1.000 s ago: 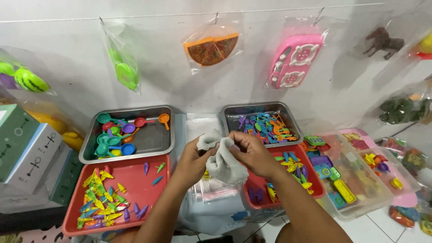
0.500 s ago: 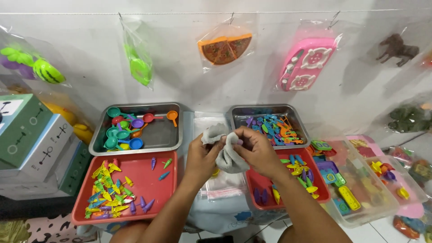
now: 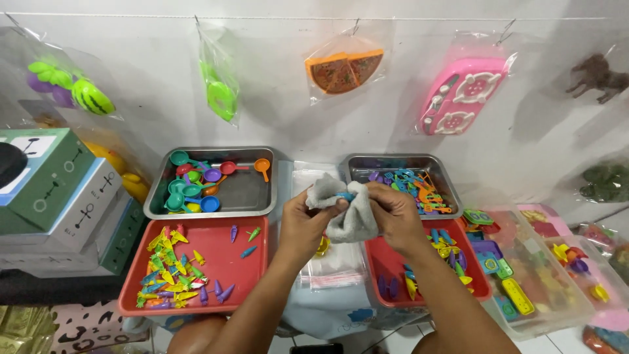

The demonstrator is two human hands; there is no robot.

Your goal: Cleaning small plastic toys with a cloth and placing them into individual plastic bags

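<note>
Two hands meet at the centre of the view, both closed on a crumpled grey cloth [image 3: 346, 213]. The left hand [image 3: 306, 219] pinches the cloth's upper left fold; the right hand [image 3: 393, 213] grips its right side, fingers curled over the fabric. A small blue toy piece [image 3: 344, 195] shows between the thumbs, partly wrapped in the cloth; its exact shape cannot be made out.

Judgement on handling: the cloth looks soft, limp and light, likely to bunch wherever gripped, so any fold gives a hold. The blue piece appears to be hard, smooth plastic, small enough to slip out; a pinch through the fabric seems safest.

Below the hands lies a clear plastic bag [image 3: 331, 262] on the desk. To the left sit a red tray [image 3: 226, 275] of small coloured carrot shapes and a metal tray [image 3: 244, 193] with toy spoons. To the right, a second metal tray [image 3: 440, 180] and another red tray [image 3: 386, 265] hold mixed bright pieces. Bagged toys hang on the wall behind.
</note>
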